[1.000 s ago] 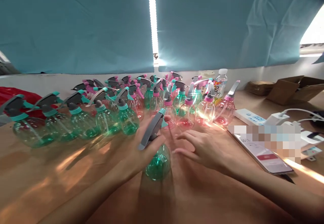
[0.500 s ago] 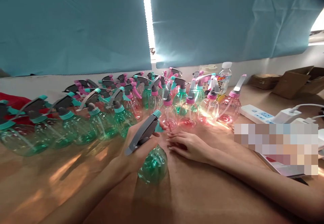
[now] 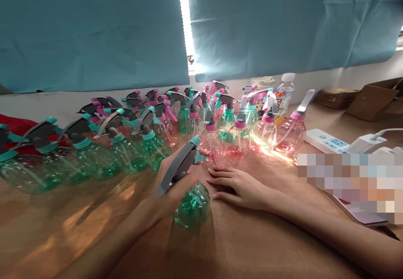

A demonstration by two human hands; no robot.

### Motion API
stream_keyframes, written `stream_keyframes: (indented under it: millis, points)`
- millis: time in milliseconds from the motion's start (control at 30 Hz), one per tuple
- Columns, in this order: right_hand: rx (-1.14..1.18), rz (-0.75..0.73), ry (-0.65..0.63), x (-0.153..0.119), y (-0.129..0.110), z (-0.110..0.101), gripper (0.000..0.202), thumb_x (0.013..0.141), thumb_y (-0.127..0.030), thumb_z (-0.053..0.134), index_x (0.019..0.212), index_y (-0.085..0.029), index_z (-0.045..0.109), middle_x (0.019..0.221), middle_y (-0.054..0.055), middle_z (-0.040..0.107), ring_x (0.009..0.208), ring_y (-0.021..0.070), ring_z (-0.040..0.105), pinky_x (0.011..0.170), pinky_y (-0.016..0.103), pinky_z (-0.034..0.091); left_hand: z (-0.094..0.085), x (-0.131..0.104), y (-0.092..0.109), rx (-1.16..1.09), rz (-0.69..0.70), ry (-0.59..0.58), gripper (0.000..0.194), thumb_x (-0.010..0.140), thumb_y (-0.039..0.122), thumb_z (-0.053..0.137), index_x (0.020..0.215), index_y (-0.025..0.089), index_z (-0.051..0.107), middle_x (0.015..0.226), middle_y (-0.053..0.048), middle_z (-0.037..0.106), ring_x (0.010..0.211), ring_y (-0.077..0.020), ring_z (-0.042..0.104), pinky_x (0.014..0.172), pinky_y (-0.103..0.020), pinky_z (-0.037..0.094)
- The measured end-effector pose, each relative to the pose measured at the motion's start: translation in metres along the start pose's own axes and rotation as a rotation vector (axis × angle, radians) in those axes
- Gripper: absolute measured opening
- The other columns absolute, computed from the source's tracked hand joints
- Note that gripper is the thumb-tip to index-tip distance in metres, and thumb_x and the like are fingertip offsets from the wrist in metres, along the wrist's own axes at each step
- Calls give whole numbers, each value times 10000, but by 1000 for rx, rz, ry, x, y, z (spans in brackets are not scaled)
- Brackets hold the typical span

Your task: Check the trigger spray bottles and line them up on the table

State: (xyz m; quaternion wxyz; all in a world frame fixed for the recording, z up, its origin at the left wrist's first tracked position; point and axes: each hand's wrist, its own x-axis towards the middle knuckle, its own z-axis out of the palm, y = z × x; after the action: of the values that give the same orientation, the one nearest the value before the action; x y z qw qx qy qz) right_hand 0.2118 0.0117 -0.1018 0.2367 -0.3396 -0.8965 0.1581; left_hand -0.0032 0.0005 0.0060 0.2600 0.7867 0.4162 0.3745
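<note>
A clear green spray bottle (image 3: 192,207) with a grey and teal trigger head is in front of me, tilted a little. My left hand (image 3: 171,186) is wrapped round its neck, just below the head, and hides the collar. To the right of the bottle, my right hand (image 3: 241,186) rests on the brown tabletop (image 3: 252,241) with its fingers spread, holding nothing. Just beyond my hands stand a green spray bottle (image 3: 155,149) and a pink spray bottle (image 3: 238,142), among several others of both colours.
Green spray bottles (image 3: 94,161) line the left side, near a red cloth (image 3: 22,130). At the right lie a white power strip (image 3: 325,141) with plugs and open cardboard boxes (image 3: 374,100). A clear drink bottle (image 3: 286,92) stands at the back before blue curtains (image 3: 94,31).
My view has shifted slightly. The fingers of my right hand have spread a little wider on the table. My left hand keeps its grip on the green spray bottle.
</note>
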Motion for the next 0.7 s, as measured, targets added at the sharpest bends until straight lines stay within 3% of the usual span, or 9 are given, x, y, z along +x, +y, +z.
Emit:
stream_keyframes:
  millis: [100,333,533,700]
  points:
    - [2,7,0,0,1,1,445,935,-435,541,1316,-210,585,1428,98,514,1328,244,464,1117,451,373,1,0,3,-121,8,-29,323,729,236,499,1035,251,597,1049,-10,689,915,-208,662,822,-341,551]
    - [-8,-23,26,3,3,4,383,951,-379,531,1289,-215,608,1354,92,589,1292,256,501,1082,458,420,0,0,7,-170,-59,-41,349,722,253,521,1053,227,627,1057,-37,698,811,-194,652,733,-322,531]
    - [-14,-34,38,3,5,7,348,956,-334,530,1270,-214,622,1347,88,595,1276,252,519,1086,450,423,-1,-2,4,-148,-38,-41,367,731,218,515,1070,249,652,840,-10,655,615,-146,568,551,-268,447]
    - [-18,-46,37,2,5,7,341,963,-326,518,1269,-219,623,1346,86,595,1275,251,519,1088,456,421,3,-3,-1,-119,20,16,253,760,218,499,977,228,629,749,12,577,550,-122,490,539,-265,411]
